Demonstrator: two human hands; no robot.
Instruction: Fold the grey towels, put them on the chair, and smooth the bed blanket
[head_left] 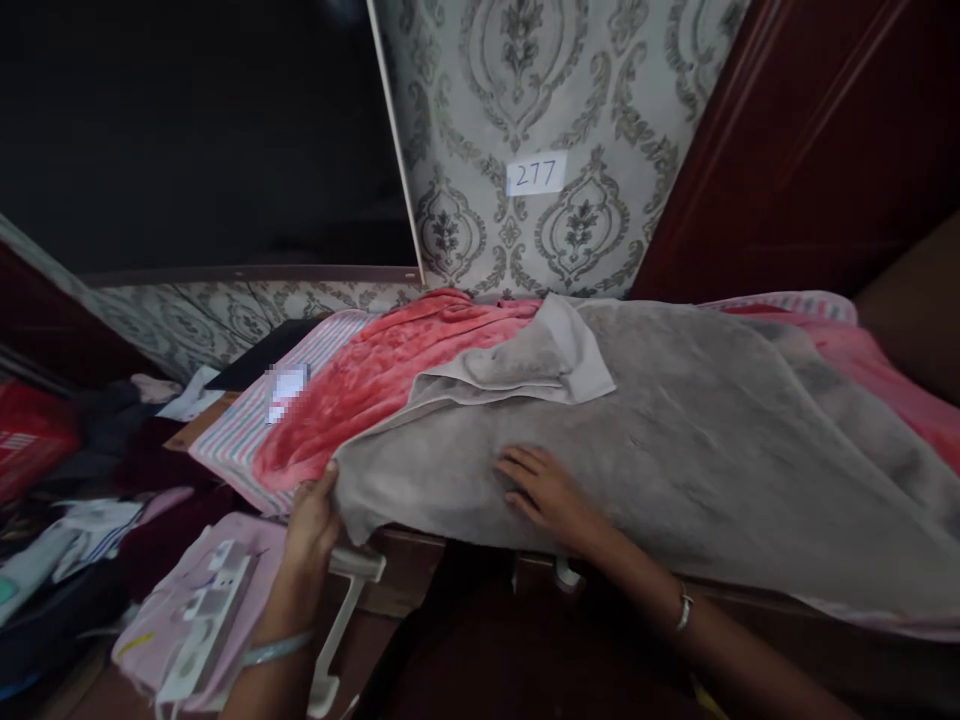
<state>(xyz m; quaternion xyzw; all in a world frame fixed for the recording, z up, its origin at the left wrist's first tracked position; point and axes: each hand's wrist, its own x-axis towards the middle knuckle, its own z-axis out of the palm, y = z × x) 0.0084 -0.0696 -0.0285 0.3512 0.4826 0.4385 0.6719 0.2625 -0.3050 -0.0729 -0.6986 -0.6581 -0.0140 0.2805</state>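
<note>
A large grey plush cloth (637,450) is spread over a long surface, its front edge hanging over the side. One part of it is folded back in the middle and shows a paler underside. At its left end my left hand (311,515) pinches the cloth's edge between thumb and fingers. My right hand (544,495) rests on the cloth with fingers spread, holding nothing. Beneath lies a red plush blanket (360,390), showing at the left and again at the far right, on a striped cloth (240,435).
A large dark screen (202,130) stands behind on the left. A paper label (536,174) marked 277 is on the patterned wall. Lower left, a white power strip (206,630) lies on a pink cloth (259,535) near piled clothes. A dark red panel (810,150) stands right.
</note>
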